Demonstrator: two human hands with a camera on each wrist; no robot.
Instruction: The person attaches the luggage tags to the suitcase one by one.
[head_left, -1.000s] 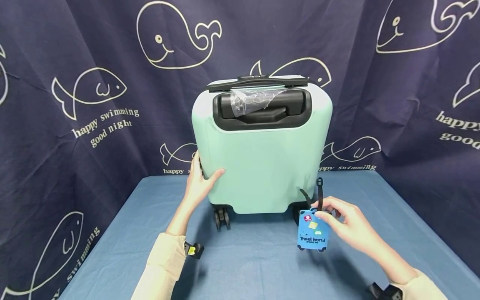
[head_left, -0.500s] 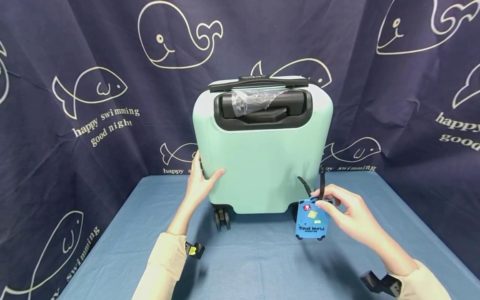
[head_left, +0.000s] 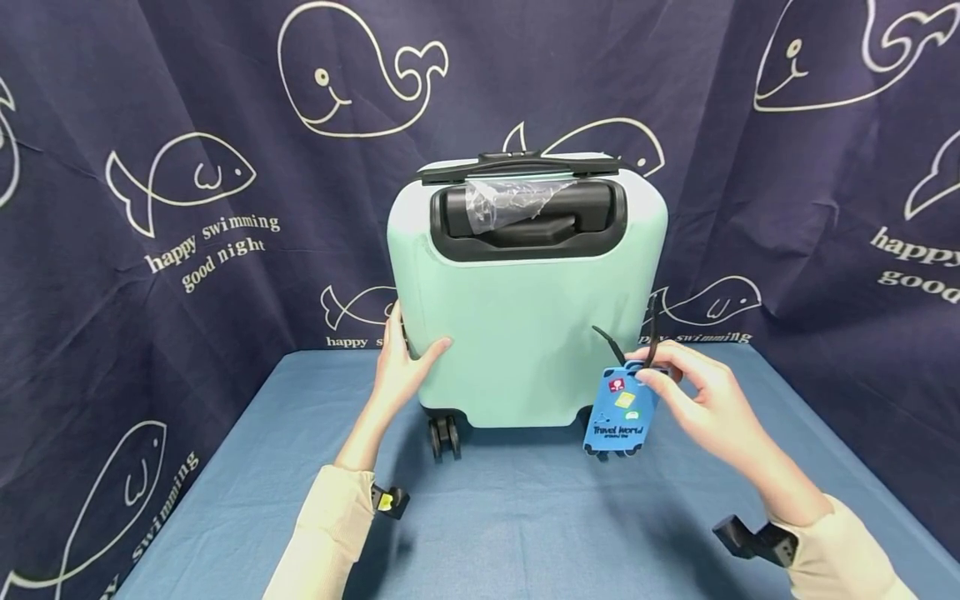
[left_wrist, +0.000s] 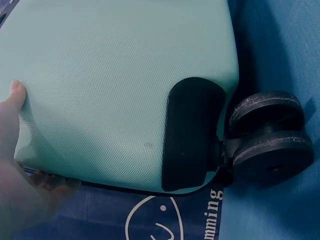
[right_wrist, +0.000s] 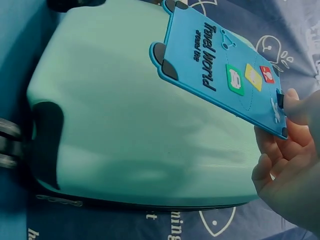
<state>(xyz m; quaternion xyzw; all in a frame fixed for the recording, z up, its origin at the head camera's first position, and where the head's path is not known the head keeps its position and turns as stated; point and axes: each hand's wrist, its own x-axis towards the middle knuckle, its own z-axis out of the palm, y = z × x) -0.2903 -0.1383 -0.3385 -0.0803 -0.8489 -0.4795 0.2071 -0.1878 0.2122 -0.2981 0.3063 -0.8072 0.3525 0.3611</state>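
A mint-green suitcase [head_left: 517, 342] stands upright on its wheels, its black handles uppermost. My left hand [head_left: 397, 367] holds its left side, the thumb on the broad face and the fingers round the edge; the left wrist view shows these fingers [left_wrist: 55, 186] partly hidden. In front of the suitcase's lower right part, my right hand [head_left: 701, 396] pinches a blue luggage tag [head_left: 619, 417] by its top end. "Travel World" is printed on the tag, which hangs slightly tilted. Its black strap [head_left: 609, 344] sticks up loose, in two ends. The right wrist view shows the tag [right_wrist: 220, 60] apart from the suitcase face.
Blue cloth [head_left: 510, 517] covers the table. A dark blue curtain [head_left: 480, 83] with white whale and fish drawings hangs behind and at both sides. Clear plastic film [head_left: 510, 204] is wrapped around the suitcase's recessed pull handle. A black double wheel [left_wrist: 272, 137] juts from a lower corner.
My right hand has lifted the luggage tag higher, towards the suitcase, and the tag has tilted. The left hand stays on the suitcase's side.
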